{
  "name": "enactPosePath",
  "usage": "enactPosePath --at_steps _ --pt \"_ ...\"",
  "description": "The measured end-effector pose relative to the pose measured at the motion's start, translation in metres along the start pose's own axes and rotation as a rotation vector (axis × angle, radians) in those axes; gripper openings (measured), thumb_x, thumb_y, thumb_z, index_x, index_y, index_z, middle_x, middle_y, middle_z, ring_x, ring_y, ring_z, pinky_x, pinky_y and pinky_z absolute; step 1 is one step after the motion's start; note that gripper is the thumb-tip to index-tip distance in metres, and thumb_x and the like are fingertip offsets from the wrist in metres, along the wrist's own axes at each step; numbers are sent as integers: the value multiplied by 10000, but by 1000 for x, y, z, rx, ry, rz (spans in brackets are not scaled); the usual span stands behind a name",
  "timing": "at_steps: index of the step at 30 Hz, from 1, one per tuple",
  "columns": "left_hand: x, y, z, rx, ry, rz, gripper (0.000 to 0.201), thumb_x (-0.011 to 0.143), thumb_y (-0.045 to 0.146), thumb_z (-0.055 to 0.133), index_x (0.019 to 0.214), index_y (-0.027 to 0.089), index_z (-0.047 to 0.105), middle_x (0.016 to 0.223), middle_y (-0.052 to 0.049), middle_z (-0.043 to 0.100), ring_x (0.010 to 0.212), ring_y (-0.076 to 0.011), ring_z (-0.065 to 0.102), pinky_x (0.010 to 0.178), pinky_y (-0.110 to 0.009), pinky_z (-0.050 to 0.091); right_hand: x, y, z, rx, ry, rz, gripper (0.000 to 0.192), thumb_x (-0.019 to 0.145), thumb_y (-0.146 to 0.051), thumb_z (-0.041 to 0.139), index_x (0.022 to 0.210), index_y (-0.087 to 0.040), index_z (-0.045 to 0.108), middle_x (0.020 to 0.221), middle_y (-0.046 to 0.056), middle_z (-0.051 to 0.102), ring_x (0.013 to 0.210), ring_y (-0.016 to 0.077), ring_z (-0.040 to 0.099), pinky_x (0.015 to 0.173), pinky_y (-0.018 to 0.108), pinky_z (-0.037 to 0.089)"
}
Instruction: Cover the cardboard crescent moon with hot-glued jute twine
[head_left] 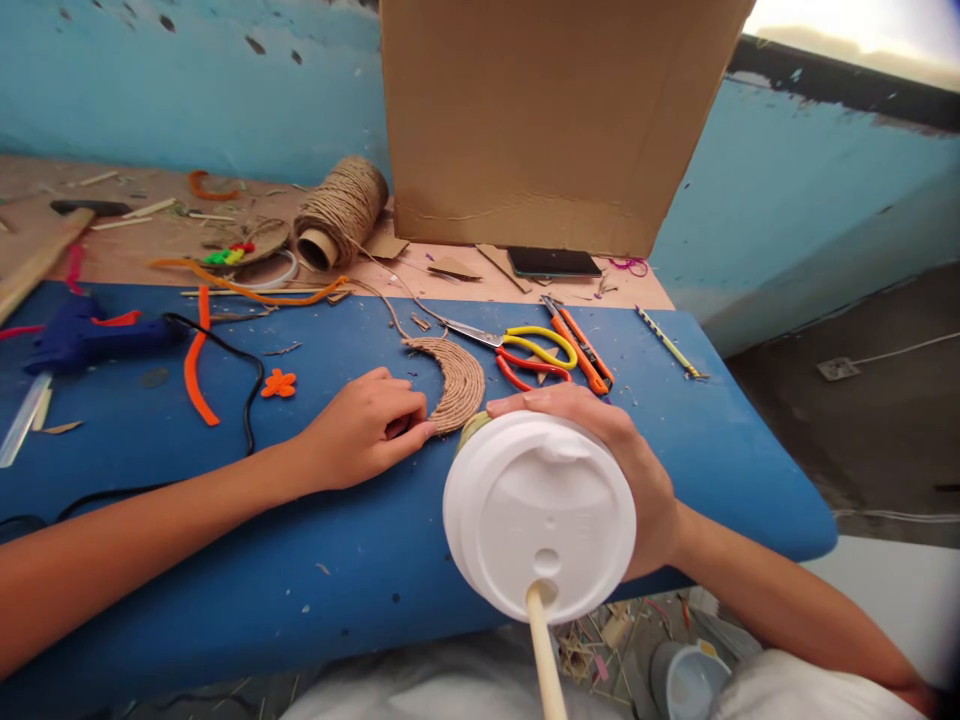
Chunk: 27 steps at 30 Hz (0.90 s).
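My right hand [628, 462] grips a cup with a white plastic lid [536, 515], held close to the camera with a pale straw [546, 660] poking out of the lid. My left hand [365, 428] rests on the blue table [375, 560], fingers curled and touching the lower end of a crescent-shaped piece wrapped in jute twine [454, 380]. A strand of twine runs from that piece back toward a spool of jute twine [341, 210].
Yellow and red scissors [525, 352] and an orange box cutter [579, 345] lie behind the cup. A blue glue gun [75, 335] with a black cord lies left, near orange pipe cleaners [196, 365]. A cardboard box [555, 120], phone [553, 262] and pencil [670, 343] sit further back.
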<state>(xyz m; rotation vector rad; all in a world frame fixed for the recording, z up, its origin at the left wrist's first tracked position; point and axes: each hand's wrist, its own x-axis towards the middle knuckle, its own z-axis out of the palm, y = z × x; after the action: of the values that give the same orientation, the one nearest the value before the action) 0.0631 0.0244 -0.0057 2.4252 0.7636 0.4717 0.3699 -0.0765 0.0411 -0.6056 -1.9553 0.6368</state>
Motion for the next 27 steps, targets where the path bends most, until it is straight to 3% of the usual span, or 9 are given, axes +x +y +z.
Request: enactPosePath --at_steps 8,12,16,19,22,24,27 --pt "2 3 0 19 -16 -26 418 1149 440 533 793 229 594 719 8 632 661 -184 507 819 -414 347 2 1 -1 -2 -28 -40 1109 890 -537 1092 1821 -312 532 1615 163 798 1418 369 837 1243 537 707" --pt "1 10 -4 59 -47 -52 420 1157 456 539 808 232 604 754 -5 682 682 -194 543 827 -413 354 3 0 -3 -12 -32 -20 1211 818 -513 1138 1841 -354 510 1642 152 788 1413 395 840 1238 579 711" --pt "-3 15 -23 142 -56 -86 369 1159 509 616 901 246 638 840 -22 734 766 -234 605 843 -419 356 3 2 -3 16 -52 -38 1343 725 -607 1179 1862 -393 498 1664 140 781 1382 430 852 1199 625 733" --pt "3 7 -49 355 -51 -151 335 1114 578 715 1043 253 676 1037 -75 775 968 -307 695 918 -437 432 4 2 -4 36 -55 -22 1339 732 -623 1184 1857 -348 512 1676 157 767 1422 408 834 1271 580 693" --pt "25 -10 -81 566 23 -316 424 1095 533 785 1319 184 699 1418 -176 747 1364 -404 687 1165 -498 518 5 1 -8 39 -78 -13 1338 737 -646 1177 1858 -332 516 1697 161 751 1461 402 817 1332 543 653" --pt "45 -23 -101 611 124 -405 523 1177 448 694 1532 72 620 1695 -287 595 1625 -480 534 1358 -630 435 5 3 -12 28 -111 -6 1350 741 -636 1173 1871 -325 502 1701 168 743 1469 401 814 1340 525 647" --pt "74 -48 -125 613 235 -496 760 1245 457 614 1758 -61 397 1898 -416 317 1784 -568 346 1434 -816 304 7 9 -16 42 -125 34 1272 794 -531 1148 1869 -316 501 1692 163 738 1503 376 795 1343 484 637"
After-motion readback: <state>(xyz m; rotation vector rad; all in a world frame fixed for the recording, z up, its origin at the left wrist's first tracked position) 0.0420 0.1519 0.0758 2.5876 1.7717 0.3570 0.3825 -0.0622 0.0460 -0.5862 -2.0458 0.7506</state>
